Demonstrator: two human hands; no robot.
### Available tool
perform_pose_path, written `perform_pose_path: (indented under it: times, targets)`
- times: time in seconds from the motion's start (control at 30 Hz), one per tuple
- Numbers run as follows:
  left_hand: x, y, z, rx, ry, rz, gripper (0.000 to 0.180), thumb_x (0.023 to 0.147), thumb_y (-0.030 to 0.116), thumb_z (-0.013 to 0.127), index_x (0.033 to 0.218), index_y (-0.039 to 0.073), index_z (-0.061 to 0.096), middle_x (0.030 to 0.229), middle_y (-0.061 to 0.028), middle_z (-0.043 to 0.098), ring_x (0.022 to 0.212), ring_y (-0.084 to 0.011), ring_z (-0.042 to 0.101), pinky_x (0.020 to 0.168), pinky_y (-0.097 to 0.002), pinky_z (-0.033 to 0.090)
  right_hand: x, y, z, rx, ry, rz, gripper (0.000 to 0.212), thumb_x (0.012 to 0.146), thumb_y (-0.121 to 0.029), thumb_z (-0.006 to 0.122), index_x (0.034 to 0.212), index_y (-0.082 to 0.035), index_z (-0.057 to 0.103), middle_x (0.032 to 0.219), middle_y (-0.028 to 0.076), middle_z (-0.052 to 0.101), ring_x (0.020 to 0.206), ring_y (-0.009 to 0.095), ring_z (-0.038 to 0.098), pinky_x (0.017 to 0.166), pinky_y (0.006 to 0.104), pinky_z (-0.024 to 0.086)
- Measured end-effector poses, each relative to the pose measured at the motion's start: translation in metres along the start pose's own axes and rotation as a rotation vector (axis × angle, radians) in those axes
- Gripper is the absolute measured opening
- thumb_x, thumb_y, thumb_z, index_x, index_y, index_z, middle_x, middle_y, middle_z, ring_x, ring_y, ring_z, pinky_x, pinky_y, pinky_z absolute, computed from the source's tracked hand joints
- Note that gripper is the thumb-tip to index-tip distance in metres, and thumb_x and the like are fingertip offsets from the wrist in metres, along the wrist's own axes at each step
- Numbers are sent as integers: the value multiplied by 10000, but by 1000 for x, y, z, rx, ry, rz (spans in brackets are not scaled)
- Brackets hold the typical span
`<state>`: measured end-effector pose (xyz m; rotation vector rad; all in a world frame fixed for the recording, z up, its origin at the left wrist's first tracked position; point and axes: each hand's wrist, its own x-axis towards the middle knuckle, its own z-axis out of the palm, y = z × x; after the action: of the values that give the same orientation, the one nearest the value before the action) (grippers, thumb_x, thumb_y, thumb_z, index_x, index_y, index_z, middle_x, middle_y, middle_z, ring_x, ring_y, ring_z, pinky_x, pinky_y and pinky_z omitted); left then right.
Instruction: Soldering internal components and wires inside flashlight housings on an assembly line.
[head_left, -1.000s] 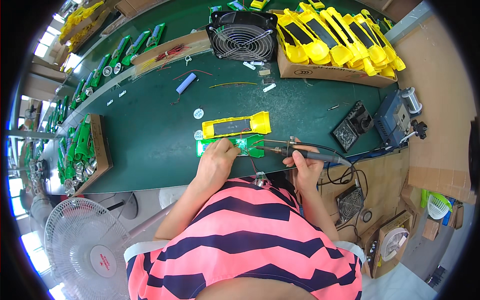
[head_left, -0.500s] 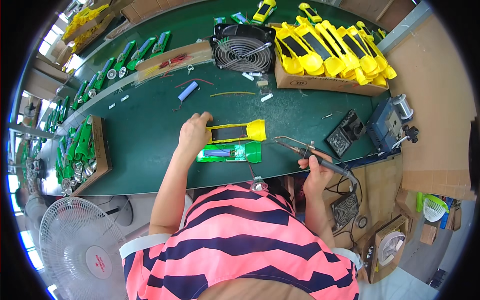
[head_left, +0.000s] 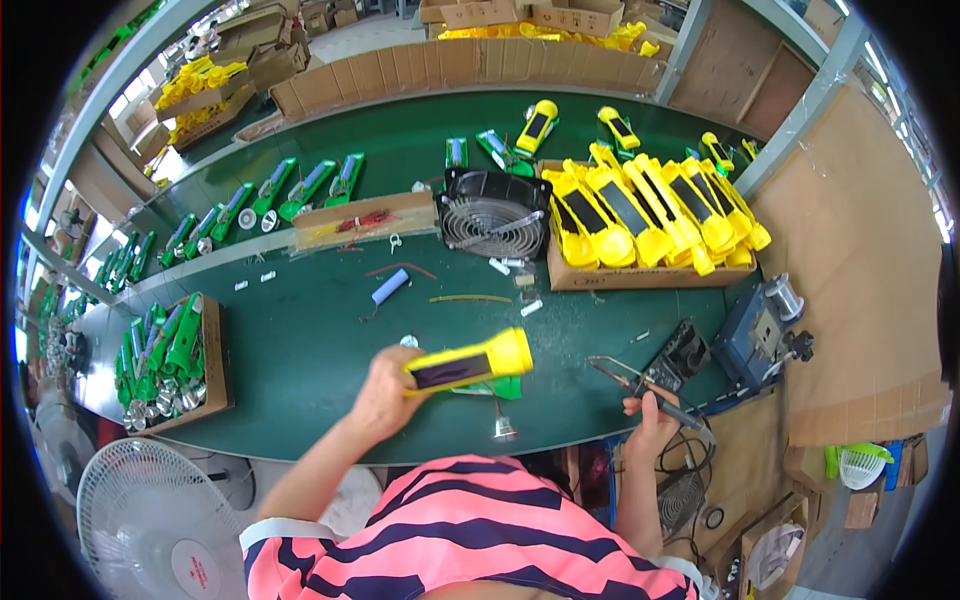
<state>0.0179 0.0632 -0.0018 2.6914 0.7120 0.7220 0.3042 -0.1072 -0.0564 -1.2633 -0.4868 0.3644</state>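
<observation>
My left hand [head_left: 385, 395] grips the handle end of a yellow torch shell [head_left: 515, 350] with a long dark panel facing up. Under the shell, mostly hidden, is a green torch half [head_left: 507, 387]. By the front edge a small silver reflector [head_left: 503, 429] hangs from it on a thin wire. Over to the right, my right hand [head_left: 652, 415] is closed around a soldering iron [head_left: 680, 412], its thin tip pointing left above the bench. A second thin, copper-coloured length runs beside the tip; I cannot tell what it is.
A blue cell [head_left: 390, 287] and loose wires lie mid-bench. Behind stand a black fan [head_left: 492, 215] and a carton [head_left: 650, 278] of yellow shells. At right are an iron stand [head_left: 682, 355] and a blue soldering station [head_left: 750, 335]; at left, a box [head_left: 215, 350] of green halves.
The view has tilted up. My left hand has raised the yellow shell and turned it panel side up, over the green half. My right hand still holds the soldering iron.
</observation>
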Motion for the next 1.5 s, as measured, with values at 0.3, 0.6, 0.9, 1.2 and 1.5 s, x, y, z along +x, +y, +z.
perform_pose_path:
  times: [0.3,0.6,0.9,1.2,1.5]
  targets:
    - [208,-173,-48,212,357,-278,358,674,129,669,857,20,382,785,-175,489,762,-345,499,649,-409,405,15,0,6,17,29,68,184,794,-75,564,932,20,487,663,123,576,546,172,569,503,244,458]
    - [284,-266,42,554,-156,-754,614,577,363,759,1029,73,461,969,-134,569,866,-273,568,745,-412,471,25,5,21,-91,62,121,187,804,-126,550,920,11,500,691,102,578,551,152,566,484,230,445]
    - [319,-229,64,652,-261,674,96,721,143,520,768,65,548,1263,-104,397,1211,-275,322,999,-410,280,33,4,30,-16,34,114,193,778,-39,564,939,40,493,738,152,588,555,205,595,515,257,488]
    - [292,-97,-70,737,21,410,444,504,207,706,860,-3,545,1219,-147,427,1234,-280,281,1051,-444,156,72,-31,43,-486,-92,-574,214,792,-45,528,1005,-20,528,775,99,619,739,233,597,961,433,284]
    - [85,31,-27,515,-604,460,335,589,339,614,723,35,563,661,-91,483,647,-229,529,890,-451,337,185,-19,63,-1069,-216,-932,371,751,-31,539,1114,-63,468,845,76,562,844,221,540,1003,516,154]
